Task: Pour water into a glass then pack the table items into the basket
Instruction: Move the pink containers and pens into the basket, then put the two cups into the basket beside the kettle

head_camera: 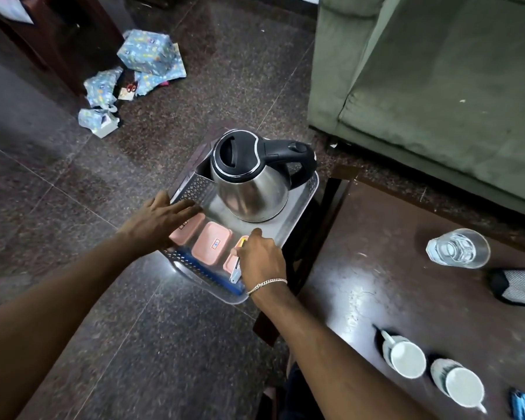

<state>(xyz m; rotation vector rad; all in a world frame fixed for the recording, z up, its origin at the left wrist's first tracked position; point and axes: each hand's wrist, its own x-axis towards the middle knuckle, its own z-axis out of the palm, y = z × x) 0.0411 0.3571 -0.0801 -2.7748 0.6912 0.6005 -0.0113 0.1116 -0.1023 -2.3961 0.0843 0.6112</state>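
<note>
A grey perforated basket (297,207) stands on a dark stool left of the table. In it are a steel kettle (252,183) with a black lid and handle, and pink lidded boxes (212,243) along the near side. My left hand (161,219) rests flat on the basket's left rim and the leftmost pink box. My right hand (262,257) is inside the basket's near right corner, closed on a small yellow-and-silver tool (237,268). A glass of water (458,248) and two white mugs (403,359) stand on the dark table (361,292).
A green sofa (437,71) fills the upper right. Wrapped blue parcels (147,53) and scissors lie on the tiled floor at upper left. A black-and-white mesh item (519,286) and a blue object (522,404) sit at the table's right edge.
</note>
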